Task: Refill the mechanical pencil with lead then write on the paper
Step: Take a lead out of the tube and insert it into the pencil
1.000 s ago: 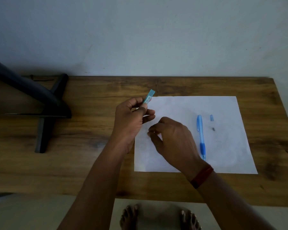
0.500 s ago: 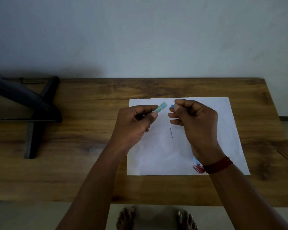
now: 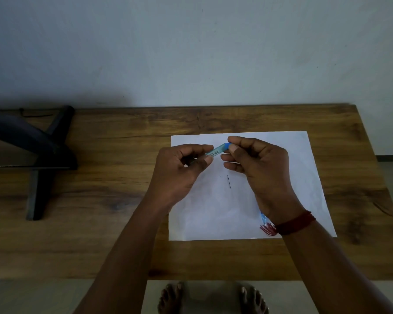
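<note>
My left hand (image 3: 179, 168) grips a small teal lead case (image 3: 216, 151) over the white paper (image 3: 213, 218). My right hand (image 3: 259, 162) pinches the blue cap (image 3: 227, 145) at the case's far end. A single thin dark lead (image 3: 228, 181) lies on the paper just below both hands. Only a bit of the blue mechanical pencil (image 3: 263, 218) shows beside my right wrist; the rest is hidden under my forearm.
The paper lies on a wooden table (image 3: 123, 200) against a pale wall. A black stand (image 3: 43, 164) with a sloping arm occupies the table's left side. My bare feet (image 3: 213, 298) show below the table's front edge.
My right hand rose from the paper, leaving a lead there, and came up to the case's end with the blue cap. My left hand turned the case toward it.
</note>
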